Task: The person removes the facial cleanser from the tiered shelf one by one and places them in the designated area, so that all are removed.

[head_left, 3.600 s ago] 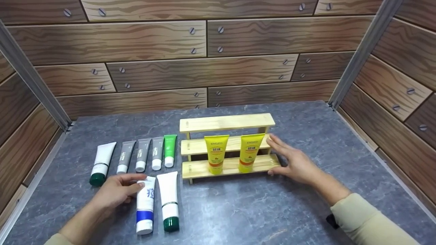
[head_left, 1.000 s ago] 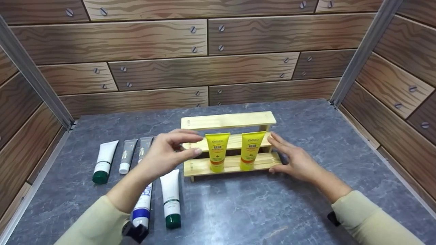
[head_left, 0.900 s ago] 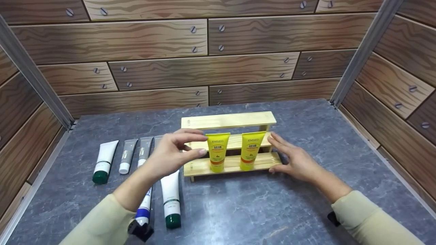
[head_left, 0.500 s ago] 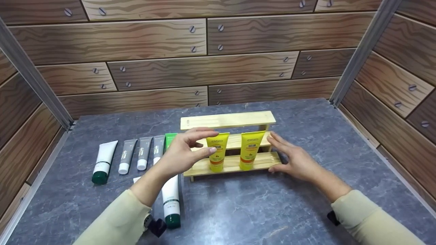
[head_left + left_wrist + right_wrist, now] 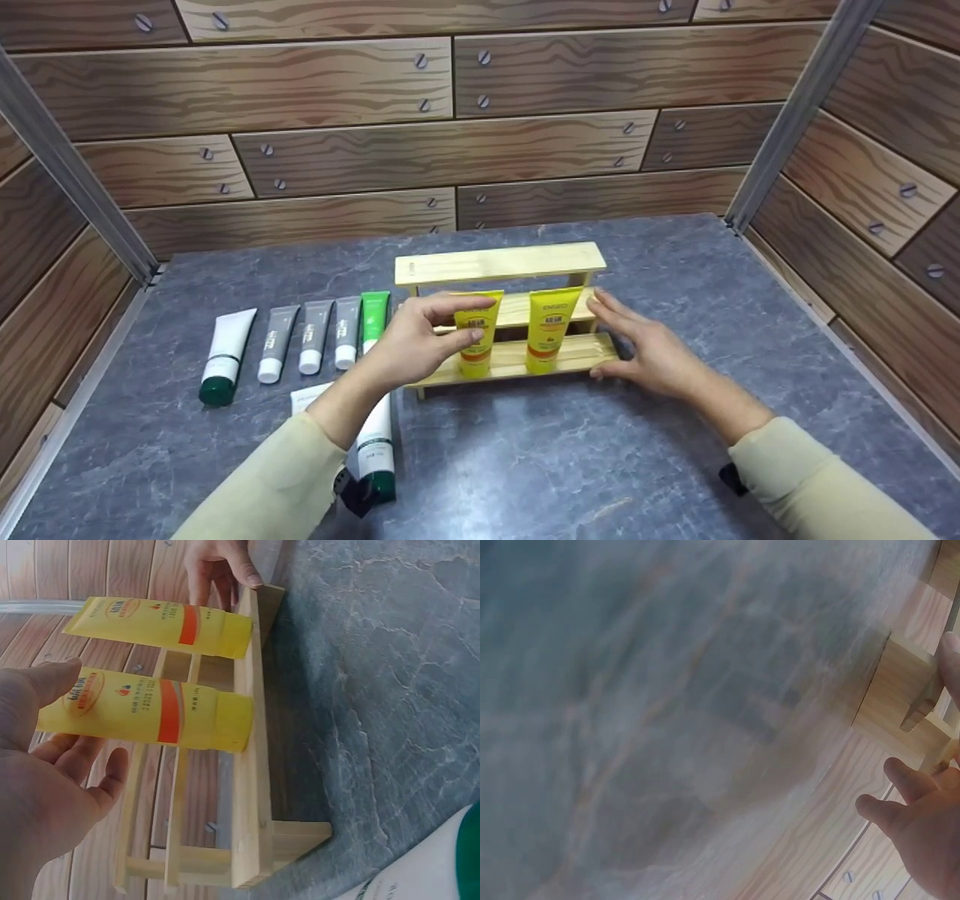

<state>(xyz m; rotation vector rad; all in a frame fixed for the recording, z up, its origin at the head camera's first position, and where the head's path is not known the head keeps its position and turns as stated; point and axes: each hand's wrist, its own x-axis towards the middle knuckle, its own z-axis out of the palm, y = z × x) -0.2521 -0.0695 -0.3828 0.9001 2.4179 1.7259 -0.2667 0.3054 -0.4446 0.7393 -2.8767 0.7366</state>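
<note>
A three-tier wooden display rack [image 5: 501,264] stands mid-table with two yellow squeeze tubes upright on its bottom shelf. My left hand [image 5: 424,341] is at the left yellow tube [image 5: 474,360], thumb in front of it and other fingers behind, as the left wrist view shows. The tube stands on its cap on the shelf. The right yellow tube [image 5: 550,330] stands apart, untouched. My right hand [image 5: 652,352] holds the rack's right end, thumb at the bottom shelf's end and fingers by the middle shelf; two of its fingertips [image 5: 866,806] hang free in the right wrist view.
Left of the rack lie a white tube with a green cap [image 5: 227,352], several grey tubes [image 5: 315,337] and a green tube [image 5: 375,315]. Nearer lie another white green-capped tube [image 5: 376,442] and a white tube [image 5: 306,396] mostly hidden by my left arm. Wood-patterned walls [image 5: 337,90] enclose the table.
My left hand has left the blue-banded white tube and moved right to the left yellow tube, its fingers now around it. My right hand has stayed at the rack's right end.
</note>
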